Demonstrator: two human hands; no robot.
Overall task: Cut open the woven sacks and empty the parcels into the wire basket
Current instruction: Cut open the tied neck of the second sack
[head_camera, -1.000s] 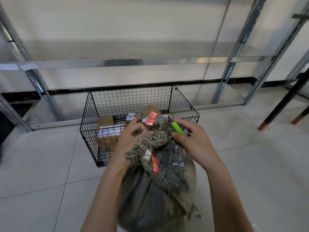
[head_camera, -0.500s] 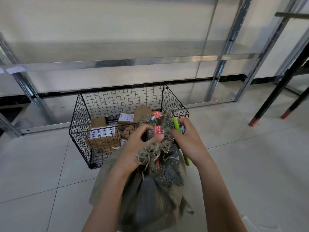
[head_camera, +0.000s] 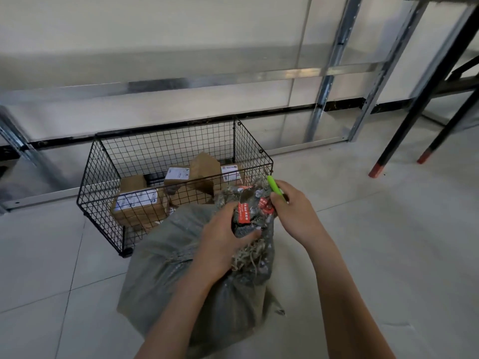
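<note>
A grey-green woven sack [head_camera: 166,268] stands on the tiled floor, leaning against the front of a black wire basket [head_camera: 103,161]. Its frayed, bunched neck [head_camera: 246,211] carries red tags. My left hand [head_camera: 220,242] grips that neck from the left. On the right side of the neck, my right hand [head_camera: 293,211] holds a bright green cutter [head_camera: 273,186] whose tip points up and away. Several brown cardboard parcels [head_camera: 137,203] with white labels lie inside the basket.
Behind the basket runs a metal shelving frame [head_camera: 326,81] against a pale wall. Black table legs with red feet [head_camera: 375,171] stand at the right. Open tiled floor lies to the left and right of the sack.
The sack has tipped forward against the basket front. Both hands moved with its neck, the left hand sliding lower around it. The view shifted left and down.
</note>
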